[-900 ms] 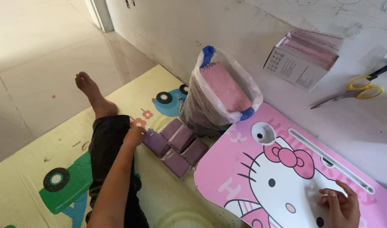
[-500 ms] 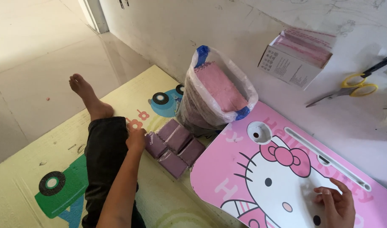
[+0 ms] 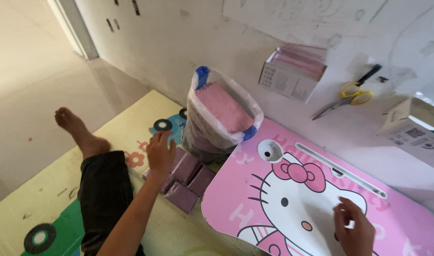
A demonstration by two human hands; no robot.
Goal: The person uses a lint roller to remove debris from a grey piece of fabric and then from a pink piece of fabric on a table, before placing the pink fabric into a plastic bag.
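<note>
Since the earlier frame our left hand [image 3: 160, 154] had lifted a little off the purple packets [image 3: 186, 178] and shifted toward the upper left of the stack, fingers spread wide and palm down over the nearest one, holding nothing that we could see. Our right hand [image 3: 353, 230] had stayed at the lower right of the frame, fingers curled narrow and tips pressed on the pink cartoon-cat bench [image 3: 321, 199]; whether it pinched anything small we could not tell, as the wrist was cut off by the frame edge.

The packets lay flat in a loose cluster on the play mat [image 3: 51, 204], just beside the bench's left edge and below the clear plastic bag [image 3: 221, 118], probably set there within easy reach of the left arm. The bag stood upright at centre frame, its mouth open on pink packets inside. Behind it, near the wall at upper right, sat an open cardboard box [image 3: 293, 71] of pink packets and yellow-handled scissors [image 3: 352, 92]. A second box [image 3: 413, 132] was cut off at the right edge. Our leg [image 3: 103, 189] hid part of the mat.
</note>
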